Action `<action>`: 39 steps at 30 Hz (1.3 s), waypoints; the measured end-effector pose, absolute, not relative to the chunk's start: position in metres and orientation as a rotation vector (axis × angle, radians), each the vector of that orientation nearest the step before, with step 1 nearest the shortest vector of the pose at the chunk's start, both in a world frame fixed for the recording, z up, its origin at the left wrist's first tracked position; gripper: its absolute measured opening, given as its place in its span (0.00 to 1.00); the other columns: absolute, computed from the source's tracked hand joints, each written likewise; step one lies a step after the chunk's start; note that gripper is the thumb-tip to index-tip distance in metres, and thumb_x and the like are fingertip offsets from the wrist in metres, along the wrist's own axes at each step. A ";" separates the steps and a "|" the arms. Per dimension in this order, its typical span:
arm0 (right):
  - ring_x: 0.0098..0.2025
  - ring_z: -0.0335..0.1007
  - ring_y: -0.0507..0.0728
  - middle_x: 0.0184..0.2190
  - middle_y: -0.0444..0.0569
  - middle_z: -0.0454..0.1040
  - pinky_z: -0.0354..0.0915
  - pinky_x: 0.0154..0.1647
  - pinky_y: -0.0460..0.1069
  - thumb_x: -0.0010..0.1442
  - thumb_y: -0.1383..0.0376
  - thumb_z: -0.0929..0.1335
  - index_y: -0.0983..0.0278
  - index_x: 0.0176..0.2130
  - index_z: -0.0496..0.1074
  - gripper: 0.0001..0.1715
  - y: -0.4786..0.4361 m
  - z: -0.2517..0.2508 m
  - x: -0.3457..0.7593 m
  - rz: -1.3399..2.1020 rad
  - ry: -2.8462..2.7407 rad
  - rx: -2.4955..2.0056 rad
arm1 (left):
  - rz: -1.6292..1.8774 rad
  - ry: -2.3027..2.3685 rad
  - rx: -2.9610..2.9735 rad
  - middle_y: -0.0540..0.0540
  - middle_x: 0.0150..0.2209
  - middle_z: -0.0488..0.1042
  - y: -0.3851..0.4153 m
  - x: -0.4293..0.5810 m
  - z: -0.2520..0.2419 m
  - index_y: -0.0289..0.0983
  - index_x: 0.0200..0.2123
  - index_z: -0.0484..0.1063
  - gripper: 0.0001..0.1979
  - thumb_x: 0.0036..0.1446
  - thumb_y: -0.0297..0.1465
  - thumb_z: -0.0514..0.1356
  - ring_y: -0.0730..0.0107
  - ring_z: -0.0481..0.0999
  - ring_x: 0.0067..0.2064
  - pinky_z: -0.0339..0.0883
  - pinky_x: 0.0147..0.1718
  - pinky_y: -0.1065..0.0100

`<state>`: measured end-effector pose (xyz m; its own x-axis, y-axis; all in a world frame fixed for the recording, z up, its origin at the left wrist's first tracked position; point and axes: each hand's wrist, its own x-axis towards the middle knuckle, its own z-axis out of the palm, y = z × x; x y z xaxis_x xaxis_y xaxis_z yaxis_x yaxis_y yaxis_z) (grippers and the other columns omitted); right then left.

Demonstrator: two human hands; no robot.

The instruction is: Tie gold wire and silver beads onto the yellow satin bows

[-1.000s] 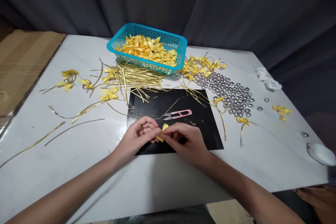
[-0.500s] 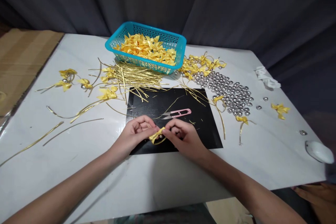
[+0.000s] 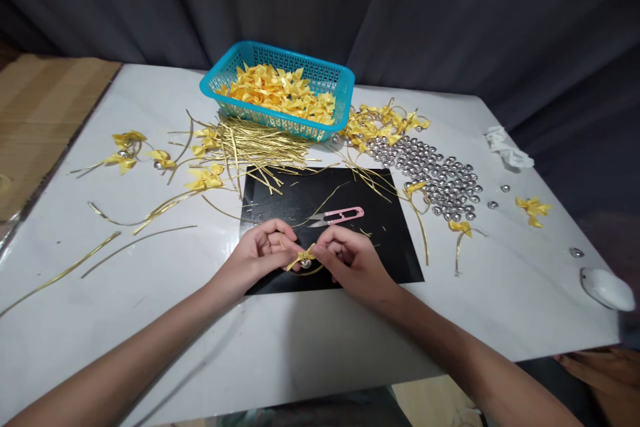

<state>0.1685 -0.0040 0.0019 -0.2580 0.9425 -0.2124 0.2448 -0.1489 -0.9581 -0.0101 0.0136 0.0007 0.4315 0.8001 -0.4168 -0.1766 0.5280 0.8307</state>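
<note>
Between my two hands, above the black mat (image 3: 390, 240), is a small yellow ribbon bow (image 3: 302, 257) with a silver bell (image 3: 306, 263) below its middle. My left hand (image 3: 267, 250) is closed, pinching the bow's left side between thumb and fingers. On the other side my right hand (image 3: 350, 253) is closed too, its thumb and forefinger on the bow's right end. A thin gold tie (image 3: 313, 272) curves under the bell. Just beyond my hands, pink thread snips (image 3: 344, 215) lie on the mat.
A blue basket (image 3: 280, 117) of yellow bows stands at the back, with gold ties (image 3: 260, 147) heaped before it. Many silver bells (image 3: 435, 177) spread to the right. Finished-looking bows (image 3: 125, 150) lie left. A white computer mouse (image 3: 607, 288) sits at the right edge.
The bow has turned slightly between my fingers, and the bell now hangs more plainly in view beneath it. My hands have barely moved.
</note>
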 end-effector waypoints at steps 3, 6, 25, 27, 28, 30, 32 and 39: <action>0.16 0.49 0.45 0.15 0.37 0.55 0.48 0.16 0.41 0.57 0.53 0.65 0.65 0.26 0.62 0.19 -0.005 0.002 0.168 1.435 -1.519 -1.361 | 0.699 0.951 0.798 0.49 0.24 0.78 0.014 -0.009 0.002 0.34 0.29 0.66 0.11 0.42 0.25 0.66 0.75 0.75 0.25 0.66 0.27 0.75; 0.15 0.49 0.44 0.14 0.37 0.55 0.48 0.15 0.41 0.57 0.53 0.64 0.65 0.26 0.61 0.19 -0.005 0.002 0.168 1.430 -1.519 -1.356 | 0.707 0.986 0.778 0.49 0.24 0.79 0.015 -0.008 0.003 0.35 0.27 0.65 0.13 0.38 0.22 0.66 0.75 0.75 0.24 0.66 0.26 0.75; 0.18 0.56 0.44 0.23 0.41 0.65 0.57 0.15 0.38 0.57 0.57 0.66 0.66 0.37 0.66 0.14 0.004 0.006 0.178 1.765 -1.518 -1.300 | 0.754 0.998 0.772 0.51 0.23 0.75 0.013 -0.005 0.002 0.35 0.25 0.63 0.17 0.39 0.32 0.70 0.79 0.71 0.23 0.64 0.24 0.77; 0.19 0.58 0.45 0.21 0.42 0.66 0.58 0.17 0.39 0.59 0.57 0.64 0.66 0.35 0.68 0.14 0.017 0.013 0.188 1.410 -1.661 -1.398 | 0.812 1.056 0.746 0.50 0.30 0.76 0.012 -0.003 0.002 0.36 0.28 0.64 0.18 0.40 0.35 0.70 0.78 0.73 0.26 0.64 0.25 0.76; 0.20 0.60 0.46 0.22 0.42 0.67 0.59 0.19 0.40 0.60 0.57 0.64 0.66 0.35 0.68 0.14 0.027 0.018 0.196 1.132 -1.730 -1.457 | 0.829 1.065 0.733 0.50 0.31 0.76 0.012 -0.002 0.001 0.36 0.29 0.64 0.18 0.41 0.37 0.70 0.77 0.73 0.27 0.65 0.26 0.76; 0.21 0.62 0.48 0.22 0.44 0.68 0.61 0.23 0.43 0.62 0.58 0.61 0.65 0.37 0.69 0.14 0.055 0.029 0.216 0.435 -1.851 -1.585 | 0.863 1.061 0.727 0.51 0.28 0.74 0.011 0.000 -0.003 0.36 0.29 0.65 0.20 0.40 0.39 0.70 0.79 0.71 0.24 0.62 0.23 0.76; 0.29 0.66 0.52 0.31 0.51 0.72 0.64 0.34 0.48 0.63 0.60 0.60 0.66 0.40 0.69 0.14 0.089 0.037 0.234 0.170 -1.803 -1.600 | 0.868 1.022 0.745 0.53 0.24 0.71 0.011 0.002 -0.008 0.36 0.27 0.64 0.22 0.36 0.42 0.71 0.80 0.69 0.21 0.59 0.21 0.77; 0.41 0.66 0.58 0.34 0.53 0.73 0.63 0.43 0.51 0.57 0.67 0.65 0.66 0.30 0.70 0.05 0.156 0.026 0.253 -0.013 -1.922 -1.583 | 0.862 0.978 0.835 0.52 0.21 0.70 0.014 0.004 -0.019 0.35 0.27 0.65 0.25 0.35 0.46 0.70 0.79 0.68 0.20 0.57 0.20 0.76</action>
<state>0.2534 0.1565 0.0255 -0.0697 0.8777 0.4741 0.8840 0.2746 -0.3783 0.0037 0.0139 -0.0195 0.3072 0.8896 -0.3380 -0.2240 0.4128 0.8829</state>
